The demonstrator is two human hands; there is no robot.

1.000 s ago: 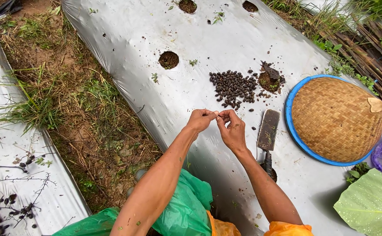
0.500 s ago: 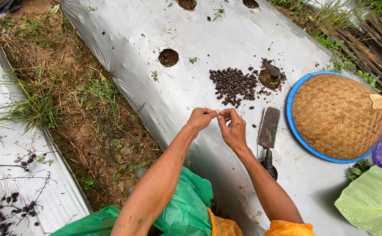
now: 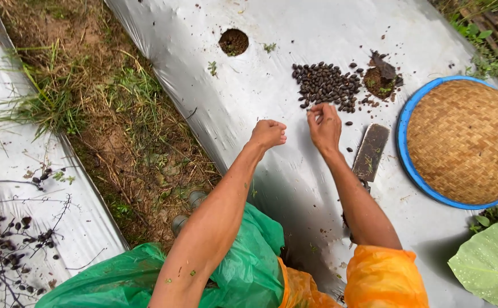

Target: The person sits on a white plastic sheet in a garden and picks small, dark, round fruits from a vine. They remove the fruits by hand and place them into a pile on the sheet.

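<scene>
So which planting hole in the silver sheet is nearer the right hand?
The hole just right of the seed pile, with a dark flap; the other hole is further left of the right hand.

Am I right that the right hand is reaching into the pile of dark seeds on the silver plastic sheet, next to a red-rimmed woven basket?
Not quite: the head view shows the woven basket has a blue rim. The right hand does reach the pile of dark seeds on the silver plastic sheet.

Soft overcast daylight, faint shadows, mild glare on silver plastic sheet (image 3: 214, 102), sharp center w/ wide-angle edge stretch.
</scene>
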